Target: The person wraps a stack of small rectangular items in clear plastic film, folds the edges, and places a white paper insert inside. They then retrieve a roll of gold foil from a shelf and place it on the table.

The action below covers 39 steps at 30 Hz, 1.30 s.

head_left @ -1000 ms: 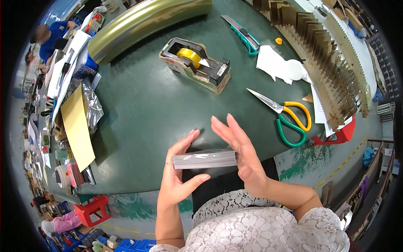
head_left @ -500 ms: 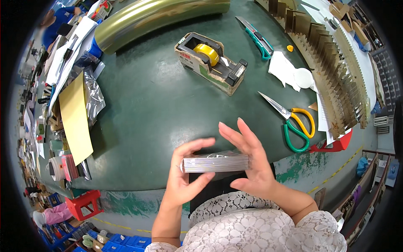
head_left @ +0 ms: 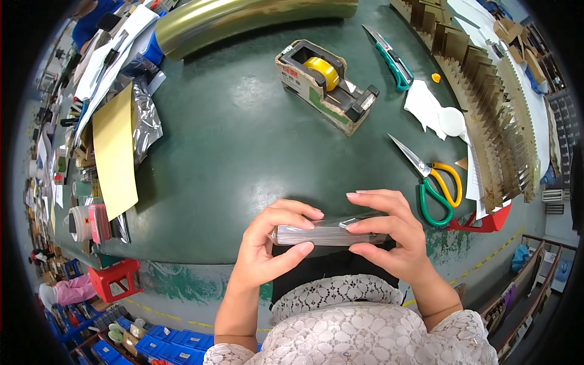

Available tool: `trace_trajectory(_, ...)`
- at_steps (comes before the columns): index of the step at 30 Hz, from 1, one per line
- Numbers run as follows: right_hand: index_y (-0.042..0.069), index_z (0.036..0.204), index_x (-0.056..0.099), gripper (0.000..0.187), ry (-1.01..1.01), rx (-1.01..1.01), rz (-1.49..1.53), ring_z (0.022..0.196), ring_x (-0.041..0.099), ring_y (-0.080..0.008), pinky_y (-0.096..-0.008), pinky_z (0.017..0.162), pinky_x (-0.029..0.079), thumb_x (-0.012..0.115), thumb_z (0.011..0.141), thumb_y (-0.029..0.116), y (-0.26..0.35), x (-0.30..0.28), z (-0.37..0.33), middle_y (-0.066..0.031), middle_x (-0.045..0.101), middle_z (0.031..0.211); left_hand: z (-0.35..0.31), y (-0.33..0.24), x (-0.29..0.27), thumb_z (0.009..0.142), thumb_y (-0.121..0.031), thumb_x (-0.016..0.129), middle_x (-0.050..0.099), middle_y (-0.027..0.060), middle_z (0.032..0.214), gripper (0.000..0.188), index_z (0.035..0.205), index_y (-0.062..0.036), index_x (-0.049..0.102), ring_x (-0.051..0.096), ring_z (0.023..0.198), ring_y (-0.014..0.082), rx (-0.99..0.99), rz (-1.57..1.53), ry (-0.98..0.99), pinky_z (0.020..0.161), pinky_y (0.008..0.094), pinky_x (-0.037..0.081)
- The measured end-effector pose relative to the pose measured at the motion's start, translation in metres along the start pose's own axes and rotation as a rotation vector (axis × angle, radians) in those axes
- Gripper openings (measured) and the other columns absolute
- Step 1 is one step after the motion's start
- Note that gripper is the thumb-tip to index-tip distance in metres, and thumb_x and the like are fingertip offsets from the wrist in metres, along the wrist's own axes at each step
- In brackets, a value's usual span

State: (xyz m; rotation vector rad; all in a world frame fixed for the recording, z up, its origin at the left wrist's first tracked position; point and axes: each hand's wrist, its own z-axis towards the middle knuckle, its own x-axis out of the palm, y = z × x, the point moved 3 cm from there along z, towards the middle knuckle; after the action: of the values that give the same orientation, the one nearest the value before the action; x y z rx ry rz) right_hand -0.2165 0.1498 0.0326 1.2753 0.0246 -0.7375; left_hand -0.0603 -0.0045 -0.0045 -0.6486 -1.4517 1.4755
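A flat stack of thin sheets [head_left: 316, 236] in clear plastic film is held edge-on at the table's near edge. My left hand [head_left: 267, 243] grips its left end, thumb below and fingers above. At the right end, my right hand [head_left: 395, 234] has its fingertips on the loose clear film, thumb beneath. To the right lie scissors [head_left: 429, 172] with one yellow and one green handle, blades nearly closed. Farther off stands a worn tape dispenser [head_left: 331, 109] with a yellow tape roll [head_left: 322, 73].
A green utility knife [head_left: 396, 66] and white paper scraps [head_left: 424, 104] lie at the right, beside slotted brown dividers [head_left: 480, 115]. A large gold-green roll [head_left: 255, 25] spans the back. Yellow card [head_left: 114, 155] and crumpled film [head_left: 145, 115] sit left. A red stool [head_left: 114, 281] stands below.
My right hand has closed from spread fingers onto the film at the stack's right end. My left fingers have closed on the top. The view has shifted slightly.
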Motion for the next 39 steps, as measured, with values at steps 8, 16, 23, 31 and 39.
trace_trajectory(8, 0.007, 0.091, 0.074, 0.019, -0.116, -0.035, -0.007, 0.094, 0.066, -0.0261, -0.036, 0.084, 0.048, 0.081, 0.074, 0.005, 0.0, -0.005, -0.006, -0.0079, 0.073, 0.106, -0.001, -0.003, -0.003, 0.077, 0.005, 0.076, 0.067, 0.0162, 0.115, 0.038, 0.111, -0.0031, 0.063, 0.064, 0.111, 0.0267, 0.047, 0.056, 0.036, 0.096, 0.039, 0.049)
trace_trajectory(16, 0.009, 0.091, 0.071, 0.019, -0.157, -0.146, -0.231, 0.085, 0.065, -0.0205, -0.0327, 0.073, 0.046, 0.082, 0.075, 0.009, 0.014, -0.006, -0.004, -0.0018, 0.071, 0.094, 0.001, -0.007, -0.008, 0.072, 0.003, 0.082, 0.074, 0.0173, 0.103, 0.034, 0.103, -0.0003, 0.069, 0.072, 0.101, 0.0306, 0.066, 0.2, -0.011, 0.087, 0.0388, 0.057)
trace_trajectory(23, 0.009, 0.09, 0.07, 0.02, -0.097, -0.167, -0.239, 0.085, 0.064, -0.0198, -0.0319, 0.073, 0.046, 0.082, 0.074, 0.01, 0.03, -0.015, -0.002, -0.0018, 0.071, 0.093, 0.004, -0.028, 0.0, 0.068, 0.0, 0.084, 0.073, 0.0226, 0.1, 0.034, 0.098, 0.0046, 0.069, 0.071, 0.098, 0.0364, 0.224, 0.218, 0.064, 0.089, 0.0447, 0.057)
trace_trajectory(31, 0.009, 0.09, 0.072, 0.02, -0.095, -0.139, -0.216, 0.081, 0.063, -0.0204, -0.0314, 0.071, 0.046, 0.082, 0.073, 0.008, 0.017, -0.008, -0.009, -0.0026, 0.071, 0.092, -0.004, -0.025, -0.006, 0.074, 0.0, 0.082, 0.071, 0.0223, 0.104, 0.027, 0.095, -0.0015, 0.065, 0.071, 0.098, 0.0346, 0.05, 0.217, 0.001, 0.089, 0.0431, 0.056)
trace_trajectory(39, 0.007, 0.089, 0.071, 0.022, -0.104, -0.125, -0.248, 0.079, 0.06, -0.0218, -0.0331, 0.07, 0.045, 0.083, 0.071, 0.008, 0.018, -0.009, -0.009, -0.005, 0.065, 0.093, -0.008, -0.026, -0.009, 0.074, 0.006, 0.08, 0.071, 0.0159, 0.094, 0.025, 0.081, -0.0032, 0.058, 0.072, 0.094, 0.0308, 0.16, 0.281, -0.144, 0.082, 0.0397, 0.058)
